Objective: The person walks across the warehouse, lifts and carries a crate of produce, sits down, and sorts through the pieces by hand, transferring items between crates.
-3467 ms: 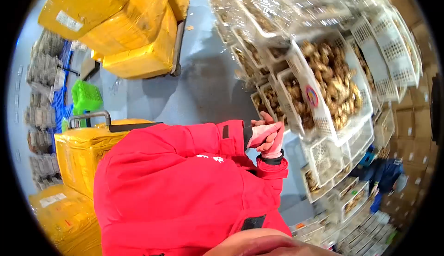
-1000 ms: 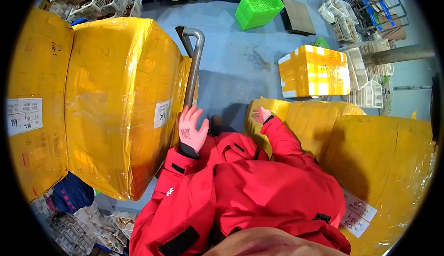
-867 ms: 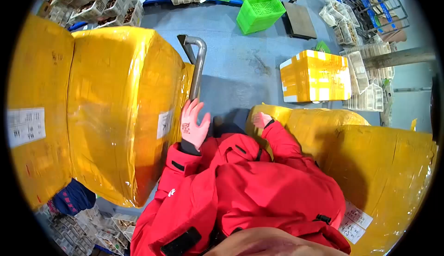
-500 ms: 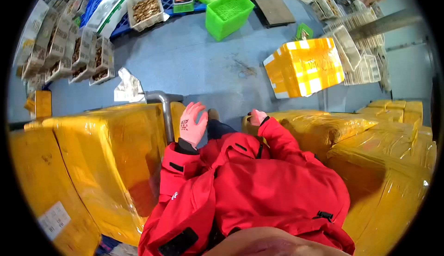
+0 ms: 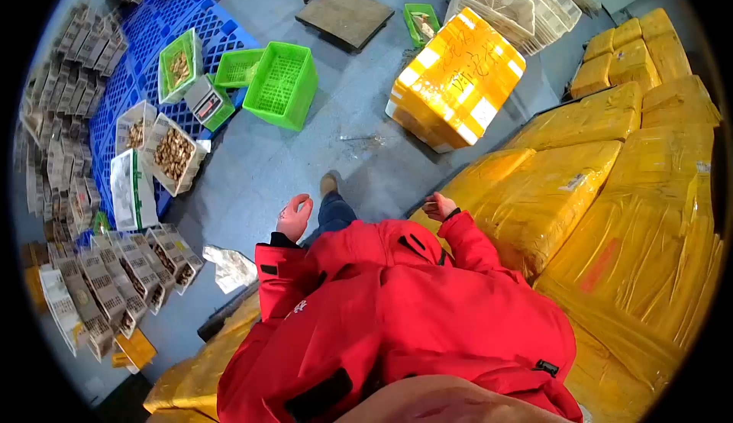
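My left hand (image 5: 294,217), in a pink glove, is in front of the red jacket (image 5: 458,293) with its fingers loosely bent and nothing in it. My right hand (image 5: 439,207), gloved as well, hangs at the other side with its fingers half curled; no object shows in it. The nearest thing to the right hand is a stack of yellow wrapped boxes (image 5: 534,201), and I cannot tell whether they touch. Ahead on the floor stands a yellow-and-white taped box (image 5: 458,79) with dark handwriting on top.
Green crates (image 5: 282,83) and a scale (image 5: 208,101) stand ahead left, beside crates of brown shellfish-like pieces (image 5: 174,154) on blue pallets (image 5: 164,30). A platform scale (image 5: 345,14) lies farther ahead. White baskets (image 5: 492,3) are behind the taped box. A white bag (image 5: 230,269) lies at left.
The view has turned right and moved forward, so the crates shift left and the yellow stack fills the right. My left hand has dropped closer to the body, its fingers less spread.
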`<action>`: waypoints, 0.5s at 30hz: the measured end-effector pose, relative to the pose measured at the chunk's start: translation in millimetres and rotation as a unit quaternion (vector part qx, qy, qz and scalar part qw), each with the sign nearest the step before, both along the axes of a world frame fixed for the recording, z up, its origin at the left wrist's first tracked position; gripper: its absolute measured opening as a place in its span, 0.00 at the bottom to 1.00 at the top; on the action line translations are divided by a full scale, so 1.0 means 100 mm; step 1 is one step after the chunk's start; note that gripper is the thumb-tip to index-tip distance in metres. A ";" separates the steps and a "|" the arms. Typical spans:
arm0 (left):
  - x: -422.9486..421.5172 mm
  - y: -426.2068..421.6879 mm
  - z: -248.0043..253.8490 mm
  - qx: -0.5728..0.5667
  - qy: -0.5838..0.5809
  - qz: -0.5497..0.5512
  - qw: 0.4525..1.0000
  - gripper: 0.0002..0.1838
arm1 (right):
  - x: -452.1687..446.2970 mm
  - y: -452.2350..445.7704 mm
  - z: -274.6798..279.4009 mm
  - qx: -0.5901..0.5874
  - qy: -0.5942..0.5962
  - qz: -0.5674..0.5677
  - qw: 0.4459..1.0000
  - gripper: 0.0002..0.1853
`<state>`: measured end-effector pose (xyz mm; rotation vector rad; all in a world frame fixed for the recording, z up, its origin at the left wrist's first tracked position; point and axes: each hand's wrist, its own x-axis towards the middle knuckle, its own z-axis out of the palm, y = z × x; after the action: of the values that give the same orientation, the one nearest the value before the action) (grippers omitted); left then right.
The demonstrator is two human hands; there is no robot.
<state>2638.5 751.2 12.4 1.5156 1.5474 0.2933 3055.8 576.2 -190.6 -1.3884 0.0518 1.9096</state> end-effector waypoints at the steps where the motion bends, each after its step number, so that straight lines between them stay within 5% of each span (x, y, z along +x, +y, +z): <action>1: 0.02 0.23 -0.07 0.017 0.002 -0.026 1.000 0.19 | -0.01 0.06 0.06 -0.041 -0.042 -0.021 0.998 0.25; 3: 0.10 0.75 -0.24 0.019 -0.007 -0.047 0.999 0.18 | 0.05 0.15 0.01 -0.113 -0.093 -0.017 0.989 0.28; 5: 0.16 1.35 -0.35 0.012 0.000 -0.066 0.998 0.17 | 0.25 0.14 -0.55 -0.057 -0.148 0.069 0.985 0.29; 8: 0.34 2.20 -0.33 0.036 -0.022 -0.095 0.995 0.17 | 0.23 0.78 -0.28 -0.222 -0.097 -0.056 0.968 0.29; 12: 0.84 3.18 -0.33 0.030 -0.039 -0.129 0.990 0.20 | 0.27 1.96 0.16 0.001 -0.080 -0.103 0.992 0.27; 14: 1.42 3.57 0.14 -0.107 -0.080 -0.102 0.986 0.25 | 0.28 2.57 0.47 0.013 -0.072 -0.147 0.986 0.27; 15: 1.61 3.75 0.10 -0.110 -0.107 -0.113 0.982 0.29 | 0.31 2.68 0.31 0.055 -0.158 -0.112 0.979 0.25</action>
<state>2799.4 1126.5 22.4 1.4190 1.1867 0.1429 3086.4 844.0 -159.2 -1.5257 -0.0498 1.4697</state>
